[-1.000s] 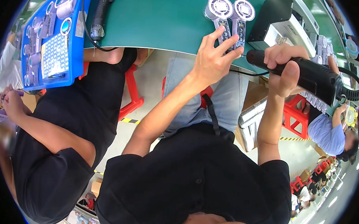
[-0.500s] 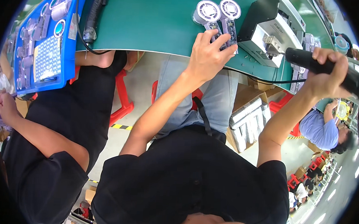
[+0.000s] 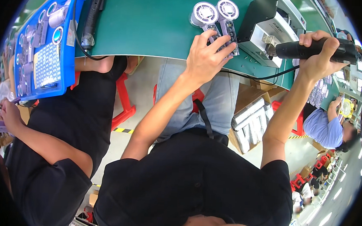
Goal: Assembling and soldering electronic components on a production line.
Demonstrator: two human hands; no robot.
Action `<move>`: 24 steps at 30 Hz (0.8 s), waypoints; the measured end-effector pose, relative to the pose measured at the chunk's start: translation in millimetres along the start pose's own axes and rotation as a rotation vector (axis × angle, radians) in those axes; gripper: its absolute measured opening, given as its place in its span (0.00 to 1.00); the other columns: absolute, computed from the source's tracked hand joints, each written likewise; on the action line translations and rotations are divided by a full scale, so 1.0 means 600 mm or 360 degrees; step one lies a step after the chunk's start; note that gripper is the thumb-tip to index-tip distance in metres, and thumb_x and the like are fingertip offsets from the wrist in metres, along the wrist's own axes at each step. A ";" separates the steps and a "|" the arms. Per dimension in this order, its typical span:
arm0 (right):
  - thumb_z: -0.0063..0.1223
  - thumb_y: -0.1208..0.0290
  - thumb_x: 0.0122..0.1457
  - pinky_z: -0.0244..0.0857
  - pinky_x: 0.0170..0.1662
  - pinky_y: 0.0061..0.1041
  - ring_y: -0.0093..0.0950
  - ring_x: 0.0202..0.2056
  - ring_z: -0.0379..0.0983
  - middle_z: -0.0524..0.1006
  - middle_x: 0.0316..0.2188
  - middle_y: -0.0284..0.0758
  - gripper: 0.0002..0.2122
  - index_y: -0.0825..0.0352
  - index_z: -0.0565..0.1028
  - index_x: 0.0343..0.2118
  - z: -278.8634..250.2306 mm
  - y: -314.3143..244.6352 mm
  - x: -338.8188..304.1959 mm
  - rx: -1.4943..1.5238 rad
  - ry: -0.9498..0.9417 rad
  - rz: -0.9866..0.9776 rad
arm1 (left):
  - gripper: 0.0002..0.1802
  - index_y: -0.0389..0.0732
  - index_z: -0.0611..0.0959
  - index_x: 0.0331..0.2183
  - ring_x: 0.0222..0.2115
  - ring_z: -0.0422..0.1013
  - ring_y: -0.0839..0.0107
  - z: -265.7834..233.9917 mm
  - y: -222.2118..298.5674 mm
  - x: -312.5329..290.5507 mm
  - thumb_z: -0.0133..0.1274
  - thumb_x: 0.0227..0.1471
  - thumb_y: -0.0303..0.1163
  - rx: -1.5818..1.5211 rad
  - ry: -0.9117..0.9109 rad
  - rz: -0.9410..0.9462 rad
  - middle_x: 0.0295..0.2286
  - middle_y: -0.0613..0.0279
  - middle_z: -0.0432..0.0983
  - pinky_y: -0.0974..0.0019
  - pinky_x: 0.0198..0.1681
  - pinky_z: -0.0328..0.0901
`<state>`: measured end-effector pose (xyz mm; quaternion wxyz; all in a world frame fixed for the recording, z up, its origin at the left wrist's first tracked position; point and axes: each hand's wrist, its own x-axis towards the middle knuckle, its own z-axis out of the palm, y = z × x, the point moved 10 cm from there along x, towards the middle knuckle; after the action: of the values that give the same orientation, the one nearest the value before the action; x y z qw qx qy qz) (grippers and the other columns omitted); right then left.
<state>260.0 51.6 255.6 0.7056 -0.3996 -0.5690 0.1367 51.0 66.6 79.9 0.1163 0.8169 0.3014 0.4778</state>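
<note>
Two purple-grey housings with round white heads, one on the left [image 3: 205, 13] and one on the right [image 3: 227, 9], lie side by side on the green table. Circuit boards show in their handles. My left hand [image 3: 205, 59] bends its fingers over these handles and holds them near the table's front edge; its fingertips partly hide the boards. A black electric screwdriver [image 3: 299, 50] lies nearly level in my right hand [image 3: 322, 58], fingers wrapped round its body. Its front end is at the metal outlet of a black-and-white screw feeder [image 3: 269, 32]; the bit's tip is hard to make out.
A blue tray [image 3: 69, 74] of similar parts stands at the left, beside another black screwdriver [image 3: 91, 22]. Small loose screws lie by the feeder. A cable [image 3: 267, 78] runs below the table edge. One co-worker sits close on my left, an open carton [image 3: 248, 144] stands below.
My right hand has brought the screwdriver left, closer to the feeder's outlet. My left hand stays on the two housings, which appear slightly farther left.
</note>
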 end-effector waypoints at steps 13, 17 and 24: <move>0.55 0.63 0.63 0.73 0.26 0.33 0.29 0.18 0.72 0.73 0.22 0.40 0.20 0.70 0.59 0.48 0.085 0.015 -0.100 0.0219 -0.0362 -0.0031 | 0.19 0.53 0.87 0.36 0.46 0.65 0.58 0.013 0.009 0.002 0.69 0.36 0.34 0.0125 -0.0013 0.0027 0.43 0.77 0.75 0.59 0.42 0.66; 0.55 0.65 0.62 0.72 0.26 0.32 0.27 0.17 0.71 0.73 0.21 0.39 0.16 0.72 0.65 0.40 0.095 0.026 -0.110 0.0157 -0.0304 -0.0034 | 0.20 0.54 0.87 0.37 0.46 0.65 0.59 0.013 0.001 -0.005 0.70 0.35 0.34 0.0141 -0.0009 0.0006 0.42 0.77 0.75 0.60 0.42 0.66; 0.53 0.61 0.63 0.70 0.27 0.32 0.28 0.18 0.69 0.71 0.21 0.40 0.17 0.71 0.64 0.38 0.095 0.032 -0.115 0.0107 -0.0262 0.0052 | 0.18 0.51 0.87 0.36 0.45 0.66 0.60 0.010 0.005 -0.004 0.68 0.36 0.35 0.0113 0.0062 0.0039 0.41 0.73 0.75 0.59 0.41 0.63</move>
<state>191.1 42.3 195.9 0.6671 -0.3723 -0.6136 0.1995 56.0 63.5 76.5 0.0756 0.8147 0.3104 0.4839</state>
